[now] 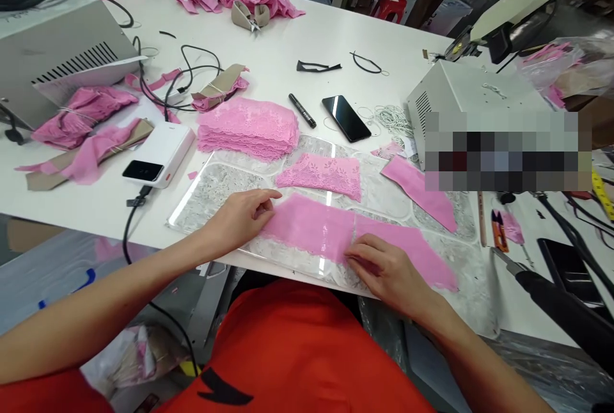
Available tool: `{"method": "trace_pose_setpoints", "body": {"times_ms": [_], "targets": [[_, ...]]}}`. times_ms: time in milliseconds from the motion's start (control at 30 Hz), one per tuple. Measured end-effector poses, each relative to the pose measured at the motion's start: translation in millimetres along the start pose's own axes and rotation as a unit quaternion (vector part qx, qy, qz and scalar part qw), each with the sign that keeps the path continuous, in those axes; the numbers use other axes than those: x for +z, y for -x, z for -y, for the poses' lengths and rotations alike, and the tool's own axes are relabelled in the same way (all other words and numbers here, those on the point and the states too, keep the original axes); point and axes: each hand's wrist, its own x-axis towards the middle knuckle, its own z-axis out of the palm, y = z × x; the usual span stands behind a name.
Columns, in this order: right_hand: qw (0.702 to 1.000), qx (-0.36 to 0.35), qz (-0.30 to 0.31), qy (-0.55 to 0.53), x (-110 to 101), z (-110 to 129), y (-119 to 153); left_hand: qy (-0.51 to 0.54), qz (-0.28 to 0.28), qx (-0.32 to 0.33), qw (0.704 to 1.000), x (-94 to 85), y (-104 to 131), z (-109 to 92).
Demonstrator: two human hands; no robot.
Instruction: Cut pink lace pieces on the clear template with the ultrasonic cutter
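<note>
A smooth pink fabric piece (311,227) lies flat on a clear-covered, marble-patterned mat (201,189). My left hand (247,215) is at its left end, the fingers curled together on the edge. Its lower right corner is pinched by my right hand (384,266), beside a second pink fabric piece (417,250) that extends to the right, partly under that hand. Just beyond them lies a lace-patterned pink piece (321,174), with a stack of pink lace pieces (247,128) behind it. Another plain pink strip (422,192) rests at the mat's right side.
A white power bank (160,154) with a cable stands left of the mat. Behind the mat are a phone (346,117), a marker (302,110) and rubber bands (393,120). Grey machine boxes flank both sides. Orange snips (499,231) lie at right.
</note>
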Motion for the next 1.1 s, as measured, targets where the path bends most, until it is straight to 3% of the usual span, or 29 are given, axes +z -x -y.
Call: {"method": "trace_pose_setpoints", "body": {"times_ms": [433, 533, 633, 733, 867, 1000, 1100], "targets": [[0.999, -0.032, -0.038, 0.018, 10.6, -7.4, 6.3, -0.112, 0.012, 0.027, 0.993, -0.8, 23.7, 8.8], [0.999, -0.004, -0.052, 0.003, 2.6, -8.1, 10.1, -0.127, -0.009, 0.068, 0.989, -3.5, 26.6, 10.7], [0.992, 0.049, -0.12, 0.005, -10.4, -17.5, 22.2, -0.128, -0.034, 0.153, 0.979, -0.4, 20.0, 4.9], [0.973, 0.105, -0.199, 0.051, -22.2, -32.9, 43.5, -0.105, -0.016, 0.274, 0.956, 13.2, 3.2, -14.0], [0.95, 0.15, -0.248, 0.119, -28.0, -50.7, 76.7, -0.089, 0.027, 0.386, 0.918, 46.7, -27.1, -49.6], [0.936, 0.182, -0.266, 0.143, -27.4, -58.1, 100.5, -0.114, 0.094, 0.405, 0.902, 79.5, -51.5, -72.7], [0.928, 0.198, -0.283, 0.142, -27.5, -59.6, 110.2, -0.131, 0.133, 0.397, 0.899, 90.5, -60.5, -76.8]]}}
